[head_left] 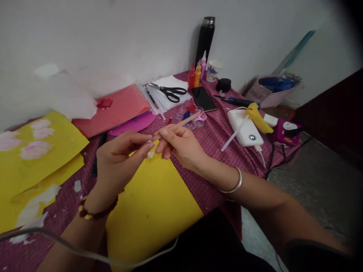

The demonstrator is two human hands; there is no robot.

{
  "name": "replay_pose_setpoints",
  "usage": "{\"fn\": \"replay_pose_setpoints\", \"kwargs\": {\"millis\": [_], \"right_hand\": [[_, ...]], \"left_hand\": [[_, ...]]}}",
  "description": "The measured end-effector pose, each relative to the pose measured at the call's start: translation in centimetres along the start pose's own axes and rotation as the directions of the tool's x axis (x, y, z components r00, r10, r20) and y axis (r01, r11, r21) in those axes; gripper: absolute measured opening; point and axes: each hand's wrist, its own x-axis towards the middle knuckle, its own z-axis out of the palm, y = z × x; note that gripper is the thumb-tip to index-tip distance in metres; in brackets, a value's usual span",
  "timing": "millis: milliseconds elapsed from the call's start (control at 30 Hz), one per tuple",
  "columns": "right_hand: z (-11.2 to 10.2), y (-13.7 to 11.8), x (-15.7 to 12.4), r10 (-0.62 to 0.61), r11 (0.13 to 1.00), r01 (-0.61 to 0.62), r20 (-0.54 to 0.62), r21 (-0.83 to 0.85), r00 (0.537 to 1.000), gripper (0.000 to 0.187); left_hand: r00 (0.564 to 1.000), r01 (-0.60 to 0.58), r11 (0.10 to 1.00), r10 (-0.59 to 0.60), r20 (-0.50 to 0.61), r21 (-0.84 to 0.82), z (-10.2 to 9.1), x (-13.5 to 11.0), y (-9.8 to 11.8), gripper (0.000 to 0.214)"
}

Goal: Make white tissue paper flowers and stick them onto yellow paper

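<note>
A thin pale wooden-looking stick (189,119) slants up to the right between my hands, above a yellow sheet (155,204). My right hand (183,145) pinches it around the middle with thumb and fingers. At its lower end, my left hand (121,155) has thumb and forefinger closed together. A small white bit shows at those fingertips; what it is cannot be made out. Beyond the stick's far tip lies a clear palette-like tray (184,113) with red and blue in it, and pink-handled scissors (202,116) beside it.
Black scissors (170,91) rest on white paper at the back. Paint bottles (192,77), a paper cup (213,71), and a black flask (205,37) stand near the wall. A phone (203,99), white power bank (245,128) and yellow glue gun (259,118) lie right. A cable (70,247) crosses the foreground.
</note>
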Motion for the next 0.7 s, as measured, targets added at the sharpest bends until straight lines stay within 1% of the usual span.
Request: {"fn": "replay_pose_setpoints", "kwargs": {"millis": [33,67,100,133,167,233,267,300,333,367,400,433,467,500,533,567,600,633,667,700], "right_hand": [[0.2,-0.2,0.1,0.027,1.000,-0.027,-0.012,0.011,1.000,0.036],[0.4,-0.4,0.2,0.051,0.998,-0.051,-0.018,0.026,0.999,0.034],[0.6,-0.7,0.4,0.071,0.997,-0.070,-0.014,0.043,0.997,0.030],[0.8,-1.0,0.5,0.085,0.995,-0.085,-0.001,0.059,0.996,0.026],[1.1,-1.4,0.7,0.092,0.993,-0.093,0.018,0.071,0.996,0.023],[1.6,-1.8,1.2,0.084,0.993,-0.087,0.046,0.075,0.995,0.022],[1.8,-1.8,1.4,0.074,0.995,-0.077,0.049,0.068,0.996,0.021],[1.9,-1.6,1.7,0.063,0.996,-0.066,0.038,0.060,0.997,0.020],[2.0,-1.2,1.9,0.057,0.997,-0.057,0.016,0.051,0.998,0.020],[2.0,-0.7,2.2,0.057,0.997,-0.057,-0.011,0.042,0.998,0.021],[2.0,-0.1,2.4,0.069,0.997,-0.067,-0.040,0.032,0.997,0.023],[1.8,0.5,2.6,0.089,0.996,-0.088,-0.064,0.017,0.994,0.025],[1.7,1.2,2.8,0.117,0.993,-0.118,-0.079,-0.006,0.990,0.028],[1.5,1.8,3.0,0.143,0.988,-0.146,-0.085,-0.042,0.986,0.030],[1.3,2.3,3.2,0.158,0.982,-0.166,-0.085,-0.094,0.984,0.032],[1.1,2.8,3.4,0.157,0.973,-0.168,-0.081,-0.160,0.984,0.032],[1.0,3.2,3.6,0.138,0.960,-0.151,-0.073,-0.235,0.988,0.032],[0.9,3.5,3.7,0.110,0.941,-0.122,-0.057,-0.315,0.992,0.031],[0.8,3.7,3.9,0.085,0.915,-0.090,-0.031,-0.394,0.996,0.029],[0.7,3.9,3.9,0.068,0.882,-0.058,0.005,-0.467,0.998,0.027]], "left_hand": [[0.995,-0.097,0.990,0.097,-0.004,0.100,-0.3,0.0,0.2,0.011],[0.988,-0.154,0.975,0.156,0.000,0.162,-0.7,0.0,0.3,0.011],[0.986,-0.164,0.970,0.167,0.000,0.178,-1.1,0.1,0.3,0.010],[0.992,-0.128,0.980,0.130,-0.005,0.151,-1.5,0.3,0.3,0.008],[0.998,-0.060,0.994,0.062,-0.013,0.088,-1.8,0.5,0.2,0.006],[0.997,0.082,0.993,-0.083,-0.008,-0.085,-2.2,0.9,-0.1,0.002],[0.992,0.126,0.979,-0.127,0.005,-0.162,-2.3,1.0,-0.3,0.003],[0.989,0.145,0.968,-0.145,0.017,-0.207,-2.4,1.1,-0.6,0.005],[0.990,0.144,0.968,-0.142,0.024,-0.206,-2.4,1.2,-0.9,0.008],[0.993,0.118,0.981,-0.115,0.030,-0.153,-2.4,1.2,-1.2,0.010],[0.997,0.060,0.997,-0.057,0.048,-0.049,-2.4,1.3,-1.5,0.013],[0.995,-0.024,0.995,0.015,0.094,0.094,-2.5,1.4,-1.8,0.016],[0.983,-0.123,0.961,0.084,0.166,0.247,-2.8,1.6,-2.1,0.018],[0.958,-0.225,0.898,0.133,0.255,0.378,-3.2,1.8,-2.4,0.021],[0.927,-0.311,0.822,0.151,0.345,0.477,-3.7,2.1,-2.8,0.023],[0.900,-0.367,0.751,0.138,0.413,0.548,-4.4,2.4,-3.2,0.026],[0.889,-0.381,0.696,0.095,0.447,0.609,-5.1,2.7,-3.6,0.030],[0.886,-0.368,0.657,0.032,0.463,0.658,-5.9,3.0,-4.1,0.033],[0.882,-0.339,0.636,-0.040,0.469,0.693,-6.6,3.3,-4.7,0.033],[0.881,-0.291,0.642,-0.109,0.460,0.710,-7.3,3.4,-5.2,0.029]]}}
